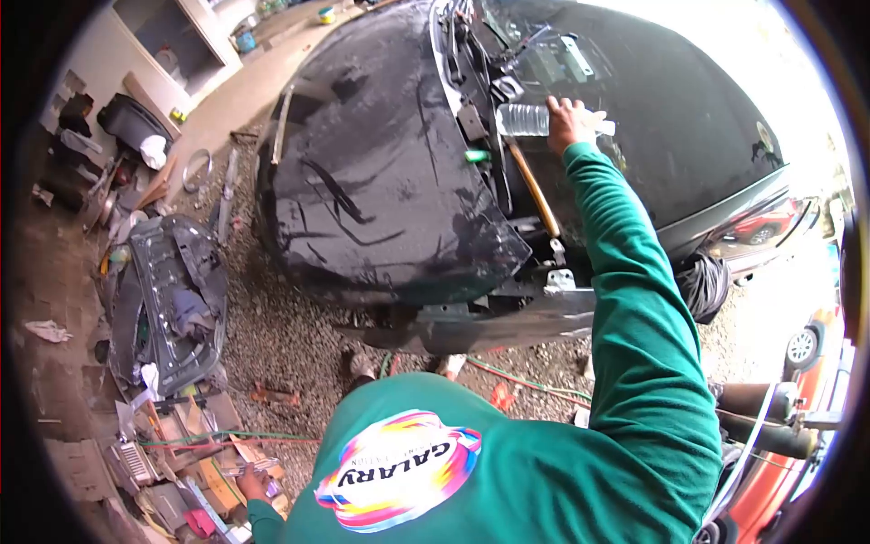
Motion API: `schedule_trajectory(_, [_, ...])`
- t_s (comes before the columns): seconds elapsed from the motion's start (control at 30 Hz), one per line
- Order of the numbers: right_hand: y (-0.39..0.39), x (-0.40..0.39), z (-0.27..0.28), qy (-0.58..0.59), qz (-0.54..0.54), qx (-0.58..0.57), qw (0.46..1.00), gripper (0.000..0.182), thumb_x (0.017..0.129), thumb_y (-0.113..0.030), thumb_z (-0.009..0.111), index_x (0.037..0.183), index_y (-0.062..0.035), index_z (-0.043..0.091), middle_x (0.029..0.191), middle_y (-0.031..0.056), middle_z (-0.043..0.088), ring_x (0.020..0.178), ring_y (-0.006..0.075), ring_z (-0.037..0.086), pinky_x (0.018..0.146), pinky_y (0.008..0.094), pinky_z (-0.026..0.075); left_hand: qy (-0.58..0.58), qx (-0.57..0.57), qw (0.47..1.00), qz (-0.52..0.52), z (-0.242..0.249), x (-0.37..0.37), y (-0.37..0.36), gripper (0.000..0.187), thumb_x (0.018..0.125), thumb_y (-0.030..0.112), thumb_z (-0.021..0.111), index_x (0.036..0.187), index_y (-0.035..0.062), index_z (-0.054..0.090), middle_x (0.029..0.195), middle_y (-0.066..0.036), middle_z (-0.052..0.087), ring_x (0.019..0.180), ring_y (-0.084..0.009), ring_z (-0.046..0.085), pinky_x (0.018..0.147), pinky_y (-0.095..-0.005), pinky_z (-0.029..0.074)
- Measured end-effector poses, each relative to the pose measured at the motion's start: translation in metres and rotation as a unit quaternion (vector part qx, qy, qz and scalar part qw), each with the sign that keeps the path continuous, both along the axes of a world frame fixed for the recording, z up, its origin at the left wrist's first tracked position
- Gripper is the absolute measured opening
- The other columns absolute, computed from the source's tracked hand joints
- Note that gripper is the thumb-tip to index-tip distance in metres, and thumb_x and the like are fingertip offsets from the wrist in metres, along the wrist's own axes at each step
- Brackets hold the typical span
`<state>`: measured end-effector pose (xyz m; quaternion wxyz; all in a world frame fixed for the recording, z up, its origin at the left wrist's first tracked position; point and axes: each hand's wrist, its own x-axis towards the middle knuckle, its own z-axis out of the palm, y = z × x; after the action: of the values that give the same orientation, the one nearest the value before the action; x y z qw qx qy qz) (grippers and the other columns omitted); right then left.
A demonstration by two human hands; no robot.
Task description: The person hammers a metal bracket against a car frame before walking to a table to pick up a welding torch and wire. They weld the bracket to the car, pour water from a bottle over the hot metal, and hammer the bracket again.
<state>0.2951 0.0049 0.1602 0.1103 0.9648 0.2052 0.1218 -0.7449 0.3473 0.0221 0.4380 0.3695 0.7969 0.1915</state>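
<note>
My right hand (571,124) is wrapped around a clear plastic bottle (523,120), held sideways over the dark car near the base of its windscreen. Under the bottle, a hammer with a wooden handle (533,188) lies along the gap behind the hood, and a small green item (476,156) rests on the hood's edge. Low on the left, my left hand (253,482) hangs by my side above boxes and tools; its fingers are small and partly blurred in view.
The dusty dark hood (362,172) fills the middle. A loose car door panel (177,299) lies on the gravel at left, with cluttered boxes (204,417) below it. A red and green hose (526,384) crosses the ground. Gas cylinders (766,422) stand at right, near an orange car (766,480).
</note>
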Motion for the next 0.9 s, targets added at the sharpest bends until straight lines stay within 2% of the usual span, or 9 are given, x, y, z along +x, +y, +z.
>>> schedule_trajectory(0.13, [-0.036,-0.01,0.007,0.041,-0.007,0.142,0.989,0.06,0.086,-0.022,0.076,0.144,-0.0277,0.061,0.142,0.0026,0.066,0.138,0.0289,0.06,0.108,0.07,0.045,-0.007,-0.041,0.999,-0.004,-0.001,-0.007,-0.029,0.023,0.105,0.03,0.066,0.122,0.0145,0.071,0.101,-0.008,0.073,0.078,-0.0235,0.069,0.058,-0.0364,0.056])
schedule_trajectory(0.17, [-0.046,-0.021,0.019,0.055,-0.009,0.194,0.979,0.06,0.084,-0.024,0.079,0.141,-0.0255,0.063,0.138,0.0045,0.069,0.135,0.0315,0.063,0.107,0.0641,0.049,0.033,-0.001,0.978,-0.205,-0.013,-0.029,-0.021,0.02,0.103,0.029,0.069,0.118,0.0158,0.073,0.097,-0.006,0.073,0.077,-0.0221,0.068,0.059,-0.0371,0.056])
schedule_trajectory(0.27, [-0.083,-0.046,0.031,0.07,0.036,0.381,0.921,0.066,0.077,-0.027,0.088,0.136,-0.0084,0.066,0.121,0.0188,0.077,0.115,0.0392,0.074,0.1,0.043,0.058,0.125,-0.043,0.957,-0.258,-0.009,-0.003,0.013,0.022,0.104,0.033,0.07,0.117,0.0159,0.072,0.096,-0.004,0.073,0.08,-0.0218,0.07,0.058,-0.0383,0.055])
schedule_trajectory(0.33, [-0.104,-0.081,0.045,0.075,0.085,0.496,0.861,0.066,0.081,-0.023,0.088,0.137,0.0001,0.062,0.123,0.018,0.076,0.113,0.03,0.075,0.1,0.0399,0.058,0.044,-0.012,0.992,-0.117,-0.014,0.018,0.04,0.028,0.104,0.037,0.071,0.118,0.013,0.07,0.093,-0.005,0.071,0.081,-0.0232,0.073,0.058,-0.0388,0.054])
schedule_trajectory(0.4, [-0.123,-0.121,0.061,0.231,0.135,0.672,0.69,0.062,0.088,-0.014,0.085,0.14,0.0045,0.057,0.126,0.0154,0.074,0.113,0.0234,0.073,0.101,0.0369,0.057,-0.008,0.003,0.998,-0.064,-0.025,0.041,0.078,0.032,0.105,0.039,0.071,0.119,0.0099,0.069,0.093,-0.005,0.07,0.083,-0.024,0.074,0.059,-0.0395,0.054])
schedule_trajectory(0.47, [-0.136,-0.177,0.086,0.264,0.116,0.729,0.621,0.061,0.091,-0.006,0.082,0.144,0.0041,0.054,0.13,0.0147,0.072,0.114,0.0229,0.073,0.103,0.0369,0.056,-0.019,0.016,0.995,-0.101,-0.029,0.07,0.108,0.034,0.107,0.038,0.07,0.123,0.0075,0.068,0.097,-0.006,0.072,0.084,-0.0231,0.075,0.06,-0.0383,0.056])
schedule_trajectory(0.6, [-0.165,-0.252,0.085,0.202,0.098,0.789,0.572,0.067,0.085,0.001,0.082,0.146,0.0048,0.053,0.133,0.0171,0.07,0.122,0.0259,0.07,0.11,0.0405,0.053,-0.072,0.049,0.977,-0.195,-0.013,0.168,0.125,0.035,0.108,0.036,0.069,0.127,0.0063,0.068,0.103,-0.006,0.074,0.085,-0.0188,0.075,0.061,-0.032,0.057])
schedule_trajectory(0.7, [-0.185,-0.29,0.066,0.173,0.096,0.794,0.574,0.075,0.082,0.003,0.083,0.15,0.005,0.051,0.136,0.0189,0.068,0.126,0.0297,0.068,0.113,0.0449,0.051,-0.099,0.021,0.952,-0.288,-0.015,0.201,0.139,0.034,0.108,0.036,0.068,0.127,0.0065,0.069,0.107,-0.005,0.075,0.088,-0.0159,0.075,0.063,-0.0293,0.057])
schedule_trajectory(0.9, [-0.186,-0.328,0.054,0.162,0.154,0.767,0.602,0.08,0.08,-0.001,0.082,0.153,0.0022,0.049,0.139,0.024,0.065,0.134,0.0367,0.063,0.117,0.0518,0.049,-0.046,0.022,0.949,-0.311,-0.021,0.217,0.133,0.029,0.109,0.036,0.067,0.124,0.0109,0.069,0.103,-0.002,0.075,0.084,-0.0166,0.074,0.061,-0.0288,0.056])
